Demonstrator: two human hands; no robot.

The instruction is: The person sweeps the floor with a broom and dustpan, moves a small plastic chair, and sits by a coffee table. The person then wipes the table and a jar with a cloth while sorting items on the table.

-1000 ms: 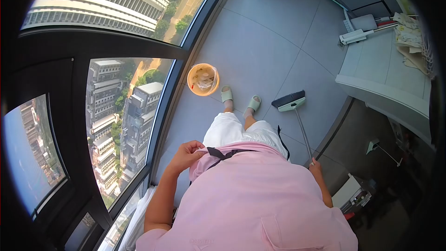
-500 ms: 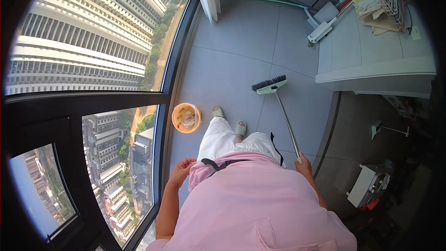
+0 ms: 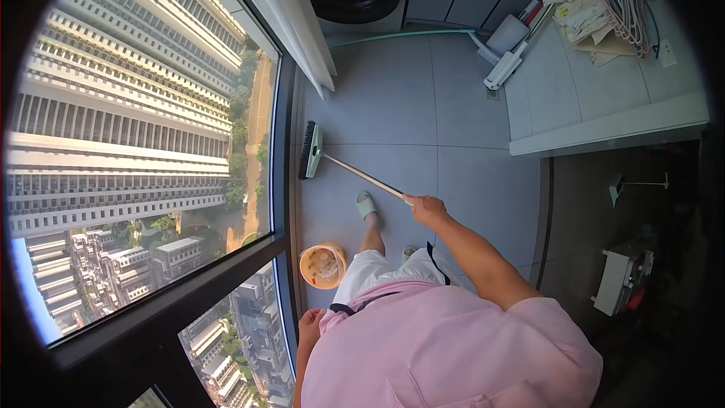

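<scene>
My right hand (image 3: 428, 209) is wrapped round the end of a broom's handle (image 3: 366, 177). The broom head (image 3: 312, 151), pale green with dark bristles, lies on the grey floor at the foot of the window, its bristles toward the frame. My left hand (image 3: 310, 325) hangs by the hem of my pink shirt (image 3: 445, 340), fingers curled; what they hold, if anything, is hidden. In front of that hand stands an orange bucket (image 3: 303, 270) with pale, mixed contents I cannot make out.
The window frame (image 3: 287, 143) runs along the left, with a white curtain (image 3: 302, 53) beside it. Ahead are a washing machine (image 3: 351, 23) and a green hose (image 3: 393, 36). A white flat mop (image 3: 504, 68) leans near the counter (image 3: 596, 125) at right, below hangers (image 3: 615, 0).
The broom has swung from right to left across the floor to the window, and my right arm has reached forward. My view has turned, and I have stepped forward beside the bucket.
</scene>
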